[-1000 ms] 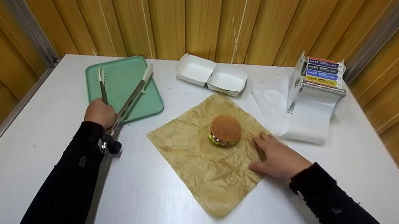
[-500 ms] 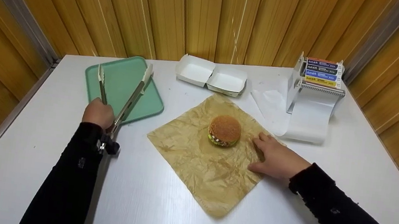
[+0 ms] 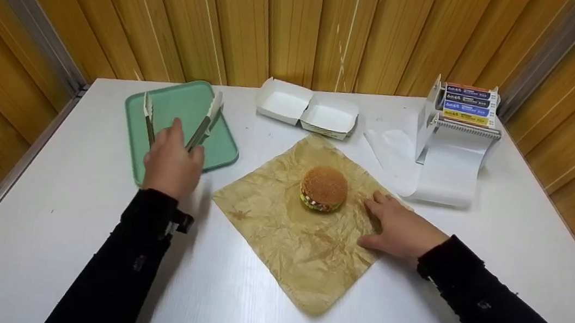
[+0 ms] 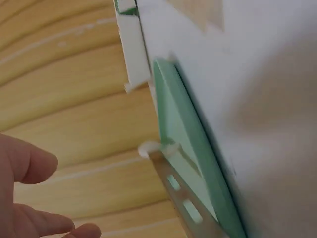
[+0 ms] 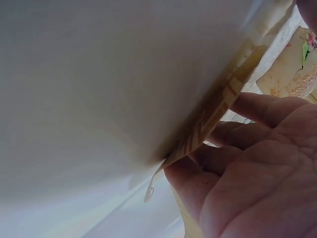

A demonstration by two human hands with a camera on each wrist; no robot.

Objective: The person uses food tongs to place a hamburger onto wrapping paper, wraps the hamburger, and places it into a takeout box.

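Tongs (image 3: 203, 126) with pale serrated tips lie spread on the green tray (image 3: 222, 156) at the left. Over their handle end is my left hand (image 3: 173, 165), its fingers apart and holding nothing; in the left wrist view the fingers (image 4: 37, 161) stand clear of the tongs' slotted metal arm (image 4: 183, 193). A hamburger (image 3: 324, 188) with a sesame bun sits on a crumpled sheet of brown paper (image 3: 304, 251). My right hand (image 3: 403, 228) rests spread on that sheet's right edge. From the right wrist, its fingers (image 5: 247, 134) touch the paper edge (image 5: 208, 124).
An opened white burger box (image 3: 307, 112) stands at the back centre. At the back right is a dispenser (image 3: 463, 114) with several coloured labels, a white sheet (image 3: 448, 170) hanging from its front. Another white sheet (image 3: 391, 147) lies beside it. Wood-slat walls (image 3: 293, 25) enclose the table.
My left hand has let go of the tongs, come up off them and moved right. The tongs stay spread on the tray. My right hand has not moved.
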